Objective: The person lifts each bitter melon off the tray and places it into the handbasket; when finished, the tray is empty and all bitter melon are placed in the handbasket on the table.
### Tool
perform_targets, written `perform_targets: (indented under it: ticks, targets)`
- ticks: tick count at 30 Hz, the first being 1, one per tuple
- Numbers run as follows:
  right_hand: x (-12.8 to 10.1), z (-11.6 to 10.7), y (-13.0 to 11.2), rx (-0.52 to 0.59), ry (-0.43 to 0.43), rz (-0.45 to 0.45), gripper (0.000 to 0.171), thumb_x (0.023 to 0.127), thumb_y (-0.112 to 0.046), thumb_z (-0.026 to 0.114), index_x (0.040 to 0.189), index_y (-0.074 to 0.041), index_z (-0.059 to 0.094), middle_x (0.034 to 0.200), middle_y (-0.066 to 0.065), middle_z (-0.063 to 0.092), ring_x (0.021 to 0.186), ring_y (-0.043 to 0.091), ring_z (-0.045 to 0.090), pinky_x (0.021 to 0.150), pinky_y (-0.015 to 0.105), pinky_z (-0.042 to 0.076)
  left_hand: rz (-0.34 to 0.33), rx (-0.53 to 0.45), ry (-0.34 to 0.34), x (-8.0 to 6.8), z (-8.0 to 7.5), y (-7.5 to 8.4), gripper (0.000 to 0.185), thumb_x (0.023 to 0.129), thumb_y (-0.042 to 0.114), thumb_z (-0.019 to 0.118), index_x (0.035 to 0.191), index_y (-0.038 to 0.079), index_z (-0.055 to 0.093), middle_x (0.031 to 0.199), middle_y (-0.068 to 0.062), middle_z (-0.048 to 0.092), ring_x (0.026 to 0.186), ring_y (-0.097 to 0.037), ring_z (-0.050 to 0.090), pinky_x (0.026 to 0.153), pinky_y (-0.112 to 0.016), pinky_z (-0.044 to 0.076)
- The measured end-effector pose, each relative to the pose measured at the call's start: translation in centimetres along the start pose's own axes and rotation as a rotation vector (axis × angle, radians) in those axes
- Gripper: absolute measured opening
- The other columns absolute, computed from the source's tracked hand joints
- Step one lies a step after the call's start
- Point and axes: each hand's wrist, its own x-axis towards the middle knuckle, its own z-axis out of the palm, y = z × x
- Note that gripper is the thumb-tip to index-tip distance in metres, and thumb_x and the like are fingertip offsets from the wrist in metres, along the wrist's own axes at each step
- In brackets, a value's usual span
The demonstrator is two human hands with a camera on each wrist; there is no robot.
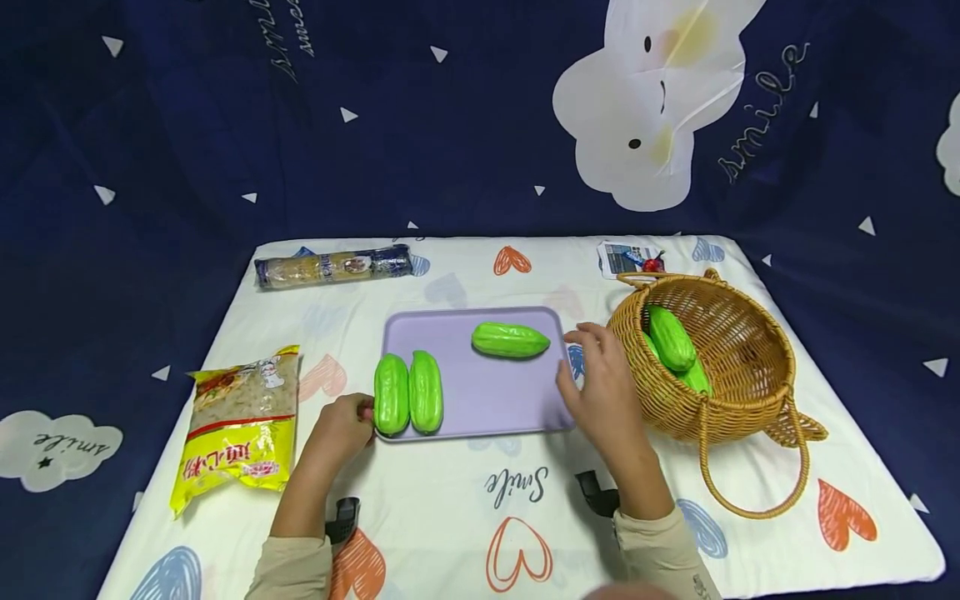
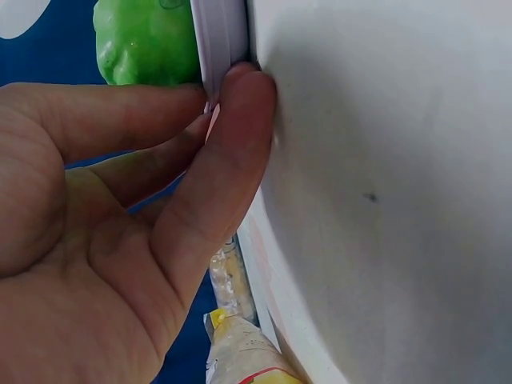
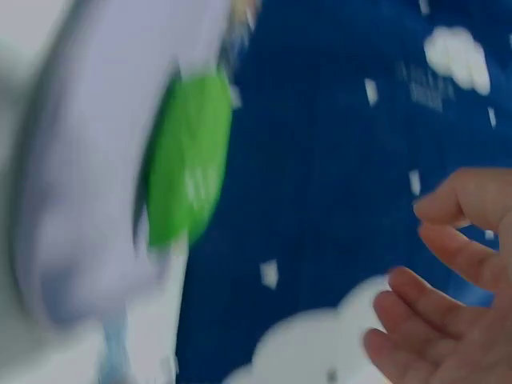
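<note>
**Lilac tray held at its left edge, three green gourds on it**

The tray (image 1: pixel 487 400) lay flat near the middle of the cloth-covered table (image 1: pixel 450 517). The left hand (image 1: pixel 341 429) was at the tray's near-left corner; the left wrist view showed the thumb (image 2: pixel 232 160) and a finger pressed against the tray's rim, pinching it. Just beside that hand, a pair of gourds (image 1: pixel 408 393) lay side by side on the tray's left end, touching each other. A third gourd (image 1: pixel 511 340) lay crosswise near the far edge.

The right hand (image 1: pixel 600 387) hovered by the tray's right edge with loosely spread fingers, holding nothing; whether it touched the rim I could not tell. The right wrist view was blurred.

Just right of that hand stood a wicker basket (image 1: pixel 750 400), tipped toward the tray, with more green gourds (image 1: pixel 671 337) inside. A yellow packet (image 1: pixel 236 425) lay left of the tray, and a long packet of pasta (image 1: pixel 333 265) lay at the far left.
</note>
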Motion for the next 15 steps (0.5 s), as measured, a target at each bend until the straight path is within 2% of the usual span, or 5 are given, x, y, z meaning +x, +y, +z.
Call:
perform_targets:
  ticks: [4,10,15]
  targets:
    - [-0.7,3.2,-2.6,0.017,-0.204,-0.097,0.033,0.083,-0.014,0.067,0.116,-0.011,0.061,0.128,0.011,0.055,0.116,0.031,0.054,0.087,0.048,0.05,0.007,0.016,0.016,0.0,0.0,0.0,0.036,0.09,0.005,0.05,0.123,-0.009,0.058,0.09,-0.013,0.064,0.075,-0.022,0.058,0.072,-0.037,0.046]
    - [-1.7,7.2,-5.7,0.032,-0.482,-0.217,0.04,0.09,-0.024,0.064,0.128,-0.016,0.055,0.138,0.01,0.049,0.124,0.029,0.051,0.09,0.046,0.05,0.004,0.011,0.026,0.0,0.3,-0.2,0.037,0.089,0.005,0.05,0.122,-0.009,0.059,0.088,-0.012,0.064,0.074,-0.022,0.057,0.071,-0.036,0.046]
    - [-2.0,9.3,-7.0,0.006,-0.591,-0.244,0.051,0.091,-0.039,0.064,0.135,-0.019,0.049,0.141,0.012,0.044,0.123,0.03,0.052,0.089,0.044,0.051,0.004,0.011,0.035,0.0,0.4,-0.2,0.036,0.089,0.005,0.05,0.122,-0.009,0.059,0.087,-0.012,0.064,0.074,-0.022,0.057,0.071,-0.036,0.046]
